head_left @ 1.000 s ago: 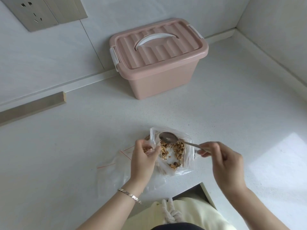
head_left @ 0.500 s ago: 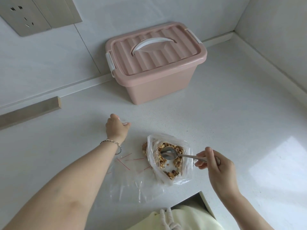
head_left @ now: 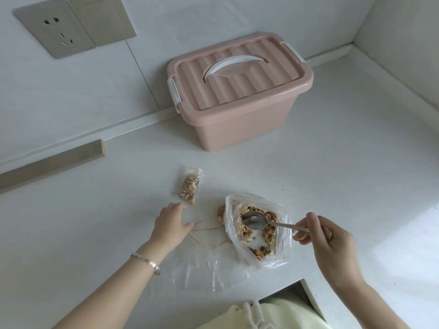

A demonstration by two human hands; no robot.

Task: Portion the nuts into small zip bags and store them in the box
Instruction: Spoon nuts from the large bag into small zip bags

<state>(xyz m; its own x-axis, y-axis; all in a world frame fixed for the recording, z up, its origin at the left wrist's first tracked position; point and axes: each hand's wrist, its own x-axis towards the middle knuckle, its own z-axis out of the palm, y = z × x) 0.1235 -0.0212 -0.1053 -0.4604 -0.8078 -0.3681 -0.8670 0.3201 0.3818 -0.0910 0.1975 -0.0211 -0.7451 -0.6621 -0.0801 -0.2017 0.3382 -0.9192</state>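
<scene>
- Pink plastic forms the box (head_left: 237,129), which stands at the back of the counter (head_left: 356,174) against the wall. Its lid (head_left: 240,77) is on, so it seems parked there until the portions are ready.
- One small zip bag (head_left: 189,186), filled with nuts, lies on its own between the box and the hands. It is set aside and not yet stored.
- The large clear bag (head_left: 282,243) lies with its mouth spread wide, which keeps the loose nuts (head_left: 260,252) within reach.
- The right hand (head_left: 330,241) pinches the spoon (head_left: 273,224) by the end of its handle. The bowl looks empty and sits over the nuts, probably poised to scoop.
- The left hand (head_left: 171,224) grips nothing, its fingers loose. It hovers at the edge of the empty zip bags (head_left: 209,236), most likely to pick up the next one.
</scene>
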